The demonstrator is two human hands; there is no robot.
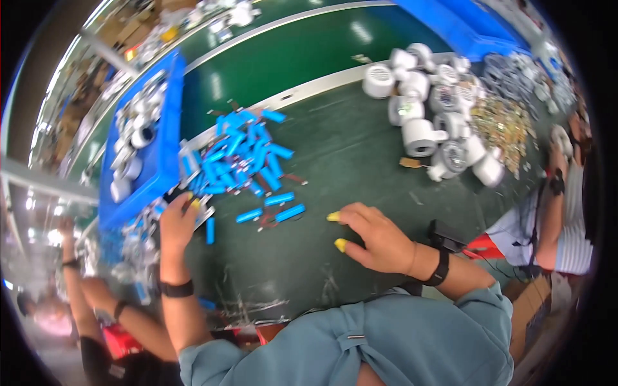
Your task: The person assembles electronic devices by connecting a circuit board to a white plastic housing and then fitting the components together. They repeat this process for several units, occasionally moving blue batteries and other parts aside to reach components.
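A heap of blue cylindrical batteries (238, 151) with short dark leads lies on the green table, left of centre. My left hand (178, 222) is at the near left edge of this heap, beside a blue bin; a yellow finger cover shows on it. Motion blur and the hand's angle hide whether its fingers hold anything. Over bare table, right of a few loose batteries (280, 206), my right hand (380, 241) hovers. Its thumb and forefinger, both in yellow covers, are spread with nothing between them.
The blue bin (168, 135) at left holds white plastic parts (132, 138). White round housings (421, 138) and small yellowish parts (505, 128) are piled at right, near another blue bin (476, 35). A green conveyor (290, 58) runs behind. Other people's arms (145, 328) appear at both sides.
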